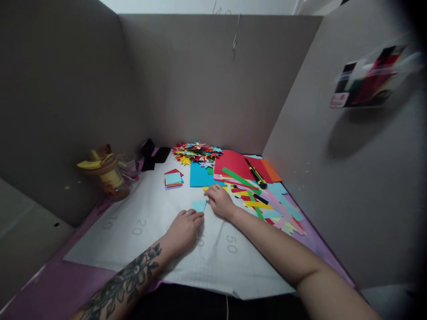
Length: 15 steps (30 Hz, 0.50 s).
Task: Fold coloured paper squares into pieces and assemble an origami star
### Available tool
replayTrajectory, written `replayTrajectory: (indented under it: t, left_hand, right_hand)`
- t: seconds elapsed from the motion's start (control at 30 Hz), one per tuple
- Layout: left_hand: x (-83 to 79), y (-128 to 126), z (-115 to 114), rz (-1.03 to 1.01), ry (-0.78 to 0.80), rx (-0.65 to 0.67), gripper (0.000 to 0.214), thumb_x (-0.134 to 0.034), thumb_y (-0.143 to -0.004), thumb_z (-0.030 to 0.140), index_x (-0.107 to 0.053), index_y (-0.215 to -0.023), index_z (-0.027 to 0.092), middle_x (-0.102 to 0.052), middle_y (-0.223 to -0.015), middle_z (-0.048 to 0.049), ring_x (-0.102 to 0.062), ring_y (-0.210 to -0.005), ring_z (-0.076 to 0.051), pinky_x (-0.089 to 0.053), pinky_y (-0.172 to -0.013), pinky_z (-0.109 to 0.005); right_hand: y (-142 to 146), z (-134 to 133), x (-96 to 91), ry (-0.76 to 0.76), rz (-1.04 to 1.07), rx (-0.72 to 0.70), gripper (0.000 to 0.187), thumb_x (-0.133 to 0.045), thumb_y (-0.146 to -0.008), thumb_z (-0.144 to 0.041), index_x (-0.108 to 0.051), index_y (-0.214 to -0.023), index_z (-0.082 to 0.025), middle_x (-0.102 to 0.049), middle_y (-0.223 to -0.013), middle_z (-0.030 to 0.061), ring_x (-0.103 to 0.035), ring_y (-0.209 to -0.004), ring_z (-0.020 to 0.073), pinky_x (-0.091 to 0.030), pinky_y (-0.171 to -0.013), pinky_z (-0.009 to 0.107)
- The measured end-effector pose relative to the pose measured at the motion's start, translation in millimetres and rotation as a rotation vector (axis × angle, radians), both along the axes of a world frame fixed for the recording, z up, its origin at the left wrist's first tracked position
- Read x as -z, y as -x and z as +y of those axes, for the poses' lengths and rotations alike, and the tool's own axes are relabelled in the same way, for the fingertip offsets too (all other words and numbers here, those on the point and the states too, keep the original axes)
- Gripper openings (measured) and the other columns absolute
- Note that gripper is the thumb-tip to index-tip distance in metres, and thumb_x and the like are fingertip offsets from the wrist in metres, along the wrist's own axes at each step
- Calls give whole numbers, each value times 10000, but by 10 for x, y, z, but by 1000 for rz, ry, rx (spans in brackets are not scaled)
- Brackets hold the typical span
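Observation:
A small light blue piece of paper (199,206) lies on the white sheet in front of me. My left hand (187,227) has its curled fingers on the paper's lower edge. At the right edge, my right hand (220,201) is closed, with its fingertips pinched by the paper's corner. A little to the left and farther back sits a small stack of paper squares (174,178), light blue on top. Cut paper strips (258,204) in several colours are scattered right of my right hand.
Folded paper stars (196,153) are heaped at the back. A yellow-black utility knife (256,173) lies on red paper (230,162), beside blue paper (202,175). A brown pot (106,171) stands left. Grey panels (207,80) enclose the table; a clear holder (370,84) hangs right.

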<state>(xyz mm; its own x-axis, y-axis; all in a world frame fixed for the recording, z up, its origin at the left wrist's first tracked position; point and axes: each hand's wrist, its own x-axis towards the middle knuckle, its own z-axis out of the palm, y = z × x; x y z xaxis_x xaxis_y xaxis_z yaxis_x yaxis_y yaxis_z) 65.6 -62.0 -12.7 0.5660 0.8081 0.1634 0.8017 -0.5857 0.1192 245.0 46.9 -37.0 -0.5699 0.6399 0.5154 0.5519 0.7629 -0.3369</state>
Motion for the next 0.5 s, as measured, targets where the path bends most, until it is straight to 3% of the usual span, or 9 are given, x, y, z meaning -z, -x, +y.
replayTrajectory:
  t: [0.1, 0.17, 0.5]
  left_hand:
    - [-14, -10, -3, 14, 11, 0, 319, -441, -824, 93, -576, -1098, 186, -604, -1178, -89, -520, -1034, -213, -394, -842, -365]
    - [-28, -13, -1, 13, 21, 6, 304, -445, -826, 102, -575, -1088, 185, -613, -1150, -89, -521, -1034, -215, -390, -843, -367]
    - [-94, 45, -65, 10, 16, 76, 262, -466, -818, 97, -597, -1023, 196, -661, -1041, -67, -541, -1023, -204, -366, -869, -362]
  right_hand:
    - [-112, -91, -2, 2, -55, -304, 244, -535, -759, -66, -629, -929, -214, -614, -946, 69, -518, -919, 205, -427, -819, 351]
    - [-160, -134, -5, 14, -86, -391, 268, -531, -771, -76, -643, -962, -228, -632, -965, 66, -536, -920, 198, -436, -823, 351]
    - [-151, -153, -89, 54, -100, -414, 268, -493, -806, -100, -674, -965, -219, -662, -965, 72, -564, -912, 191, -452, -831, 351]
